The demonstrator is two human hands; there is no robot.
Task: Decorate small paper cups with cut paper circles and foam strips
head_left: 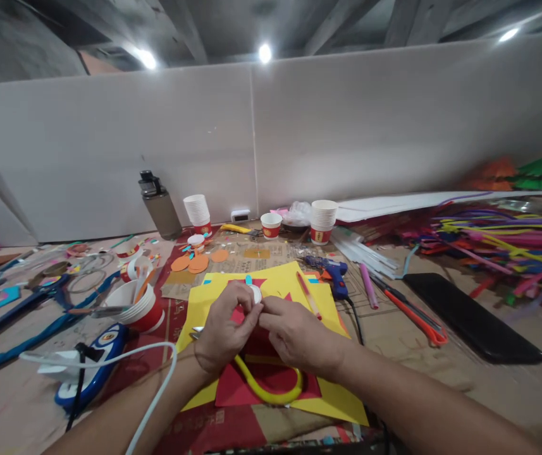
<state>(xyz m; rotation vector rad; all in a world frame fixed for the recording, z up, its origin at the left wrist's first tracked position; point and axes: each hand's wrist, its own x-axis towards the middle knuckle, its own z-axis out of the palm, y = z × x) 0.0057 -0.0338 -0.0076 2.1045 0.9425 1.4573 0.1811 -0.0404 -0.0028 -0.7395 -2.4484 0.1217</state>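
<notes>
My left hand point(223, 328) and my right hand point(299, 335) meet over a yellow paper sheet point(280, 281) with a red paper piece point(252, 373) on it. Both pinch a small white round piece point(255, 293) between their fingertips. A curved yellow tube point(271, 395) lies on the red paper just below my hands. A metal tip, perhaps scissors point(195, 330), pokes out under my left wrist. A red pencil point(309, 297) rests on the yellow sheet to the right.
A blue glue gun point(334, 278), orange-handled scissors point(417, 316) and a black flat case point(470, 319) lie to the right. Paper cup stacks point(322, 221), a grey bottle point(159, 205) and orange paper circles point(197, 260) stand behind. Cups point(140, 306) and a white cable point(123, 360) sit left; pipe cleaners point(503, 240) are piled far right.
</notes>
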